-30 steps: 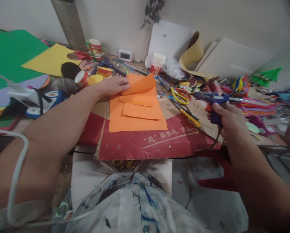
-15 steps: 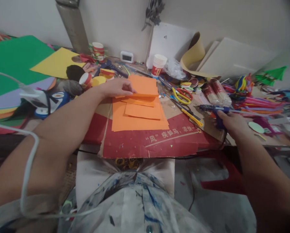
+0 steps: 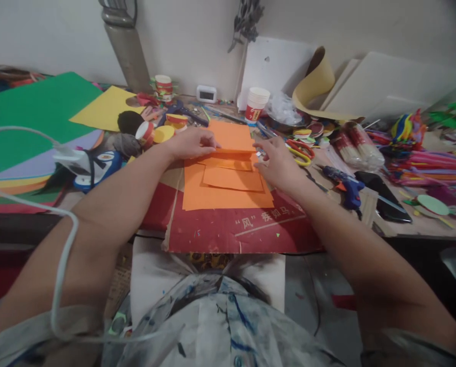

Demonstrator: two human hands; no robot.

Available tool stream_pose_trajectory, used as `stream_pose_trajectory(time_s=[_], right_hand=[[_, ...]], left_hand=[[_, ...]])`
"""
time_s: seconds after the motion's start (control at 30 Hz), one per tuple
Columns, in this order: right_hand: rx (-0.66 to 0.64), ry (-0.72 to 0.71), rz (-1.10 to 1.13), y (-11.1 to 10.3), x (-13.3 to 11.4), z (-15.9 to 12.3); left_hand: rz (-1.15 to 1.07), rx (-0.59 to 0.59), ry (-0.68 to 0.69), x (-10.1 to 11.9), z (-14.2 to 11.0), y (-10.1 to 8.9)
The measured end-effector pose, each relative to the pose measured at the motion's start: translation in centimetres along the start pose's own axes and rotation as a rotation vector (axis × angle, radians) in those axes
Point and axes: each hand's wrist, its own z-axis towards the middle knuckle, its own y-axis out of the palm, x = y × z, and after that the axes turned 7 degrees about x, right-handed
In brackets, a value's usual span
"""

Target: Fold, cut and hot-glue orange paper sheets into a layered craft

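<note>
Orange paper [image 3: 231,198] lies in layers on a red cardboard sheet [image 3: 212,232] in front of me, with a raised, folded strip across its upper part. My left hand [image 3: 195,142] pinches the left end of that fold between thumb and fingers. At the fold's right end is my right hand [image 3: 277,160], thumb and fingers apart, holding nothing; whether a fingertip touches the paper I cannot tell. A blue glue gun [image 3: 346,187] rests on the table to the right of my right forearm.
Behind the paper stand white-and-red paper cups [image 3: 256,104] and a small digital clock [image 3: 206,94]. Yellow-handled scissors [image 3: 300,155] lie beyond my right hand. Colored pipe cleaners [image 3: 422,165] and a black phone-like slab [image 3: 384,196] are at right. Green paper [image 3: 32,117] covers the left; a white cable [image 3: 65,260] hangs by my left arm.
My right hand has let go of the glue gun, leaving it on the table, and moved left to the orange paper. My left hand stays on the fold. The view has shifted slightly.
</note>
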Motion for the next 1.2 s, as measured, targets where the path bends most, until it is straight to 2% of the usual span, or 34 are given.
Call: stream_pose_trajectory(time_s=[0.1, 0.37, 0.6, 0.8, 1.2], right_hand=[[-0.002, 0.037, 0.004, 1.8, 0.6, 0.7], [0.078, 0.080, -0.056, 1.3, -0.1, 0.9], [0.096, 0.016, 0.104, 2.1, 0.4, 0.2], [0.040, 0.017, 0.184, 1.8, 0.0, 0.1], [0.055, -0.101, 0.150, 1.2, 0.2, -0.5]], left_hand=[[-0.032, 0.062, 0.029, 0.0, 0.0, 0.3], [-0.034, 0.148, 0.010, 0.8, -0.3, -0.2], [0.072, 0.095, -0.002, 0.7, -0.4, -1.2], [0.089, 0.110, -0.073, 0.1, -2.1, -1.2], [0.071, 0.081, -0.088, 0.2, -3.4, -1.7]])
